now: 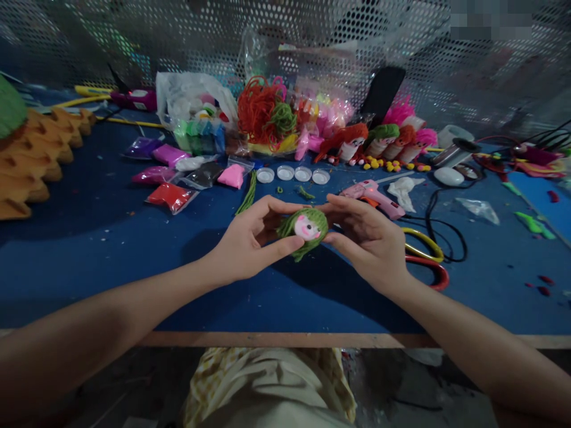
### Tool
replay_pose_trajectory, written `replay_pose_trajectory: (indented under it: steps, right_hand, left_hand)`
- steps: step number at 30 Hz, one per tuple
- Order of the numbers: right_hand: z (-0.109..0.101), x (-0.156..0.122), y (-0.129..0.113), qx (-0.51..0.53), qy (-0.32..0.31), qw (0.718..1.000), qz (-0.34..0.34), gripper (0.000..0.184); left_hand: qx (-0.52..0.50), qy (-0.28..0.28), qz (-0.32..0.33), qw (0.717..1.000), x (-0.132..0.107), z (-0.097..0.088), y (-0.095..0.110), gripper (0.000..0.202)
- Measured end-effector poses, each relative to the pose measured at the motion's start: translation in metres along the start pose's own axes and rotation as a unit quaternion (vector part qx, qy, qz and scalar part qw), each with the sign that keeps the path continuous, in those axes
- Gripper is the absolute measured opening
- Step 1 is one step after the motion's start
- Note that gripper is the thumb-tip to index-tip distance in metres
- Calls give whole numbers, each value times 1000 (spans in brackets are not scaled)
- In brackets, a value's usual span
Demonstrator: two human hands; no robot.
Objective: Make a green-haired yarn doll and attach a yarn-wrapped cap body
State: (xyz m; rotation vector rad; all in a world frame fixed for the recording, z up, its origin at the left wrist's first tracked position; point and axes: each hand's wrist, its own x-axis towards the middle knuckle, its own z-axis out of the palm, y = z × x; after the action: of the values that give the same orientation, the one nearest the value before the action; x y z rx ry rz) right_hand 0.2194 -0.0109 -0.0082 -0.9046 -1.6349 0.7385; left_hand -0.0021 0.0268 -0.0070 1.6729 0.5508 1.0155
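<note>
A small doll head (306, 227) with green yarn hair and a pink face is held above the blue table (111, 238), between both my hands. My left hand (250, 238) grips it from the left, thumb and fingers curled round the hair. From the right, my right hand (366, 235) pinches it with its fingertips. The face points towards me.
A pink glue gun (372, 196) lies just behind my right hand, with scissors (428, 255) and a black cable to the right. Finished yarn-haired dolls (383, 142), yarn bundles (263, 110), several white caps (294, 174) and clay packets (172, 196) fill the back. Orange foam shapes (35, 154) sit far left.
</note>
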Motion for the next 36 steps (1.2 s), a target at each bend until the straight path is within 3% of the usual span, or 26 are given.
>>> replay_pose_trajectory:
  steps: [3, 8, 14, 17, 20, 22, 24, 27, 30, 36]
  right_hand:
    - [2, 3, -2, 14, 42, 999, 0, 30]
    - [-1, 6, -8, -86, 50, 995, -26, 6]
    - [-1, 10, -4, -65, 57, 996, -6, 15]
    - [-18, 21, -9, -108, 59, 992, -5, 17]
    - [-58, 26, -19, -290, -81, 953, 13, 9]
    - [-89, 17, -22, -412, -174, 894, 39, 14]
    - [-118, -1, -17, -478, -244, 844, 7, 19]
    - [-142, -30, -4, -505, -265, 821, -5, 5]
    - [-142, -43, 0, -549, -253, 796, 25, 16]
    - [-114, -30, -16, -560, -216, 767, 228, 22]
  left_hand:
    - [-7, 7, 3, 1000, 2, -1, -2, 35]
    - [56, -3, -11, 998, 5, -4, -5, 62]
    - [80, -34, -28, 996, 8, -5, -4, 52]
    - [78, -37, -51, 995, 9, -5, -7, 53]
    - [89, -40, -64, 993, 10, -5, -12, 52]
    - [82, -36, -74, 993, 11, -5, -15, 50]
    - [65, -31, -88, 994, 12, -4, -18, 49]
    - [51, -26, -98, 994, 13, -3, -20, 49]
    - [52, -21, -102, 993, 14, -2, -20, 52]
    - [99, 14, -143, 985, 13, -3, -14, 54]
